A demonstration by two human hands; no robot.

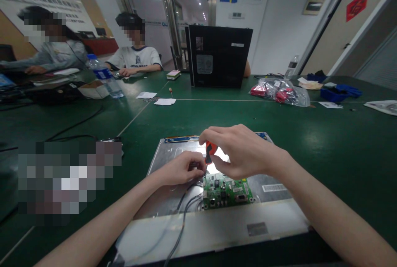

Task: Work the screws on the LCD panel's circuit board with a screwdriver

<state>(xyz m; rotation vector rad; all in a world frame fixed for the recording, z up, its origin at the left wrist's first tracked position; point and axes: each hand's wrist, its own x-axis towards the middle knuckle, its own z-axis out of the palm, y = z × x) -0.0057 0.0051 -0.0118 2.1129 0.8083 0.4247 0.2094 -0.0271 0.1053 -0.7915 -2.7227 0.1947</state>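
A metal-backed display panel point(274, 188) lies flat on the table in front of me, with a green circuit board point(228, 192) on it. My right hand point(237, 151) grips a small red and black screwdriver point(210, 151) by its handle, tip pointing down near the board's upper left corner. Just left of that tip, my left hand point(186, 168) rests low over the panel, its fingers curled together. Whatever they pinch is hidden. Dark cables point(183, 225) run from the board's left side across the panel's pale lower strip.
A black computer case point(221, 56) stands upright beyond the panel. To its right lies a plastic bag point(281, 91) with red items. A water bottle point(105, 77) leans at the left beside an open box point(94, 90). Two people point(136, 54) sit across the green table point(325, 143).
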